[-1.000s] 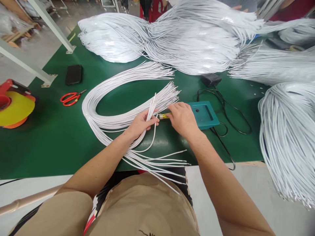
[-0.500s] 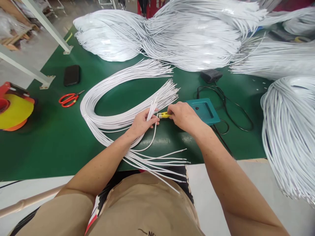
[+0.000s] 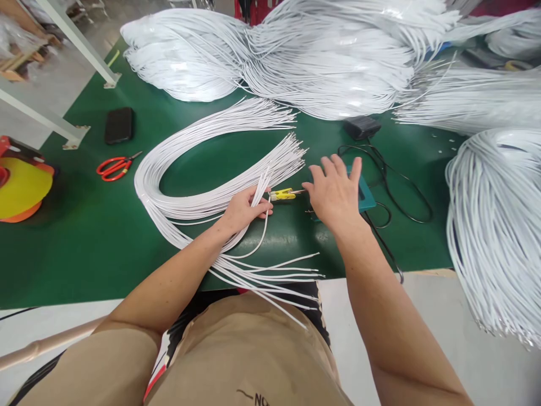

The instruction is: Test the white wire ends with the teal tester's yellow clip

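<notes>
My left hand (image 3: 244, 211) is closed around several white wires (image 3: 260, 189), their ends pointing up past the fingers. One wire end meets a small yellow clip (image 3: 283, 194) just right of my left fingertips. A thin metallic part sticks out of the clip's right end. My right hand (image 3: 336, 194) is spread open with nothing in it. It hovers over or rests on a teal tray-like box (image 3: 368, 198), mostly hidden beneath it. A curved bundle of white wires (image 3: 146, 183) lies on the table behind my left hand, and loose wire ends (image 3: 291, 276) fan out near the front edge.
Large heaps of white wire (image 3: 329, 67) fill the back, and another bundle (image 3: 486, 225) hangs over the right edge. A black adapter (image 3: 361, 128) with a cable (image 3: 406, 180) lies behind the teal box. Red-handled scissors (image 3: 114, 168), a black case (image 3: 119, 125) and a tape dispenser (image 3: 25, 189) are at left.
My right hand has let go of the yellow clip, moved right and opened over the teal box. My left hand keeps its hold on the wires.
</notes>
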`<state>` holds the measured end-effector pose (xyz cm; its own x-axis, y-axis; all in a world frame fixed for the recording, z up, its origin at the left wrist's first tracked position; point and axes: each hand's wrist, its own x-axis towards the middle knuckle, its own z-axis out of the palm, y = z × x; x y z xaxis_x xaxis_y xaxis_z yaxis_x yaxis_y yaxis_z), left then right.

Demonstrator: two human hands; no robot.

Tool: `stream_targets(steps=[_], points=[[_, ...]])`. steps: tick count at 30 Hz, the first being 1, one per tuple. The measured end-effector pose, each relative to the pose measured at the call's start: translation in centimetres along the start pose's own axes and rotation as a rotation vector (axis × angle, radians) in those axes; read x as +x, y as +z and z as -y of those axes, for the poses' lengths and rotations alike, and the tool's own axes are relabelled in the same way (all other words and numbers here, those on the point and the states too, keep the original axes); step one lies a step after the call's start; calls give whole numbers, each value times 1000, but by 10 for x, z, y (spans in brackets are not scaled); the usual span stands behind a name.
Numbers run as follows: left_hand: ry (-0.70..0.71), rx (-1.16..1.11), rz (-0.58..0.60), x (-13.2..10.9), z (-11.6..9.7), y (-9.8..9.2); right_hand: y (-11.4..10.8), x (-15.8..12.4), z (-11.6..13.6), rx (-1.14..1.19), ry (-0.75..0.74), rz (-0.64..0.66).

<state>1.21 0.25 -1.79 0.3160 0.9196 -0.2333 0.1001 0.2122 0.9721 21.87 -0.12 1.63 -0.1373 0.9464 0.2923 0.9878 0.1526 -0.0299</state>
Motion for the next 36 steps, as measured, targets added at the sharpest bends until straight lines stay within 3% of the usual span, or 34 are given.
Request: stream_targets(steps=[4, 8, 11, 14, 17, 21, 24, 26, 29, 31, 33, 36], points=[[-5, -23, 29, 1, 3, -6, 11, -4, -9, -40, 90, -7], [-19, -53, 13, 0, 6, -13, 0, -6, 5, 29, 62, -48], [5, -99, -6, -2, 5, -17, -15, -18, 38, 227, -142, -43], [2, -137, 5, -5, 4, -19, -22, -39, 78, 308, -563, 97], [-24, -159, 20, -7, 2, -20, -22, -59, 109, 183, -664, 164], [-28, -135, -29, -10, 1, -19, -26, -76, 124, 182, -489, 429], [15, -101, -27, -11, 1, -19, -35, -73, 118, 255, -398, 579], [48, -99, 5, -11, 2, -20, -40, -60, 106, 312, -304, 557], [87, -105, 65, -13, 2, -20, -40, -30, 82, 634, 122, 280], [103, -93, 100, -16, 1, -19, -35, -13, 69, 887, 349, 165], [105, -77, 125, -18, -1, -17, -29, -2, 61, 1118, 464, 156], [88, -76, 104, -19, -4, -13, -20, 2, 59, 1331, 482, 174]])
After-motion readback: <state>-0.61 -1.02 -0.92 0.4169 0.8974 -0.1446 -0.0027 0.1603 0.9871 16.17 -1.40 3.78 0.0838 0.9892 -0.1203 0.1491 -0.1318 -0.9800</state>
